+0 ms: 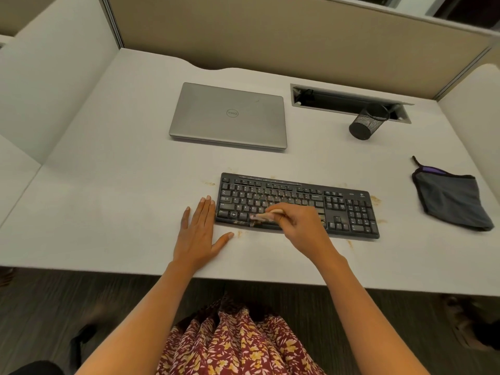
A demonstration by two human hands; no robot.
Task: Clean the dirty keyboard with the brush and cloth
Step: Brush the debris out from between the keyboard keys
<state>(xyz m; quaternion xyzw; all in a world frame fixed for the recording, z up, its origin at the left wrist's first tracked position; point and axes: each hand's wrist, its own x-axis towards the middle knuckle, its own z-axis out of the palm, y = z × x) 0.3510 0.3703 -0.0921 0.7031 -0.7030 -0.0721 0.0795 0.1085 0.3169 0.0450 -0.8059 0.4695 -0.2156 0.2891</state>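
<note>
A black keyboard (pixel 349 207) lies on the white desk (pixel 108 212), with brown crumbs on its lower keys and on the desk around it. My right hand (pixel 300 226) grips a small light-coloured brush (pixel 263 215) whose tip rests on the bottom key row near the space bar. My left hand (pixel 198 234) lies flat on the desk with straight fingers, its fingertips beside the keyboard's left edge. A grey cloth (pixel 451 201) with purple trim lies on the desk at the right, apart from both hands.
A shut silver laptop (pixel 230 116) sits behind the keyboard. A black mesh pen cup (pixel 368 121) stands at the back right by a cable slot (pixel 341 100). Partition walls enclose the desk on three sides. Brown crumbs (pixel 374 199) dot the desk.
</note>
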